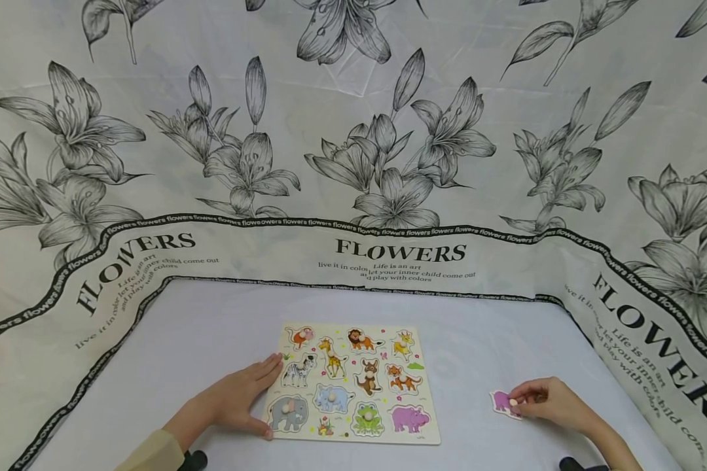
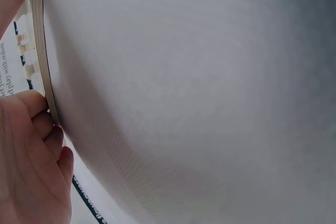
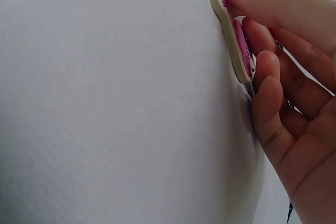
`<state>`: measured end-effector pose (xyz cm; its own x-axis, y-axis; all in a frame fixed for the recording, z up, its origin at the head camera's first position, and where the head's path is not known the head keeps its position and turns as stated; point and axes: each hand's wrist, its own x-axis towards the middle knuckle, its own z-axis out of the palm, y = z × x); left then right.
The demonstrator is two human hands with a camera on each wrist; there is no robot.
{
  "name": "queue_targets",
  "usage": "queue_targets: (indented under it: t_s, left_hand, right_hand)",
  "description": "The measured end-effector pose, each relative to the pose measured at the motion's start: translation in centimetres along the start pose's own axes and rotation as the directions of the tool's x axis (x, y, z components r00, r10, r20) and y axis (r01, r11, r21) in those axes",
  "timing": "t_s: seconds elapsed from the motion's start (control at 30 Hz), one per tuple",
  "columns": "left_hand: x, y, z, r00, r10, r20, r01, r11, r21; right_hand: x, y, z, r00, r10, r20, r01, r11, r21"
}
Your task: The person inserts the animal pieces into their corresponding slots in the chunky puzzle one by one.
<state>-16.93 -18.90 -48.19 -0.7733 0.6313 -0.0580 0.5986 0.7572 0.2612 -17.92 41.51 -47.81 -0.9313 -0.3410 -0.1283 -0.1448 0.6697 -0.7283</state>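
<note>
A wooden knob puzzle board [image 1: 303, 373] with colourful animals lies flat on the table. Along its left edge rests my left hand [image 1: 235, 399], thumb at the near corner and fingers further up the side; the left wrist view has this hand [image 2: 31, 156] touching the board's edge [image 2: 42, 51]. Off to the right of the board, my right hand [image 1: 548, 405] pinches a purple hippo puzzle piece [image 1: 501, 402] by its knob. In the right wrist view the piece [image 3: 241, 51] tilts beside the fingers, its lower end close to the white surface; contact there is unclear.
A purple hippo picture [image 1: 410, 418] shows at the board's lower right. White cloth [image 1: 465, 347] covers the table. Behind and at both sides rises a flower-printed curtain [image 1: 383, 261] with black lettering. Dark objects [image 1: 196, 460] show near both wrists.
</note>
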Motion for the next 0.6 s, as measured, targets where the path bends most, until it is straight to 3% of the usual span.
queue_targets:
  t_s: [0.6]
  left_hand:
    - [0.0, -0.1, 0.1, 1.000, 0.005, -0.007, -0.005, 1.000, 0.005]
  right_hand:
    - [0.7, -1.3, 0.8, 1.000, -0.005, -0.009, 0.005, 1.000, -0.014]
